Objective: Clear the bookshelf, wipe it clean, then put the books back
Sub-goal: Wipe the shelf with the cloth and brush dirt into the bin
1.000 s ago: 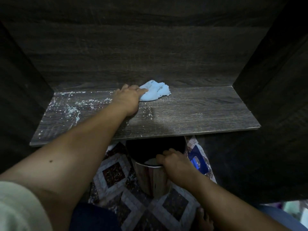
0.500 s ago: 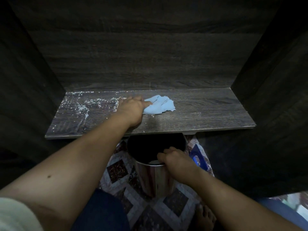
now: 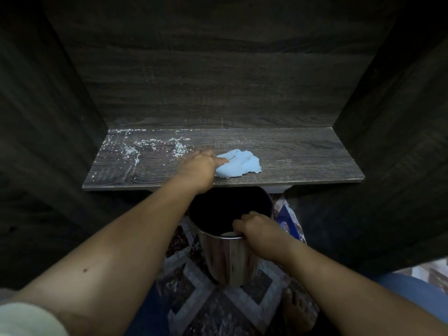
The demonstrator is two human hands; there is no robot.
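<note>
Basically, left hand (image 3: pixel 198 166) clutched the cloth (image 3: pixel 238 166) on the shelf (image 3: pixel 303 161), right hand (image 3: pixel 257 230) gripped the bin (image 3: pixel 228 260) underneath, probably to catch crumbs (image 3: pixel 155 146).

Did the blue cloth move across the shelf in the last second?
Yes. The blue cloth, in the left hand, slid from the back wall toward the front edge of the shelf.
</note>
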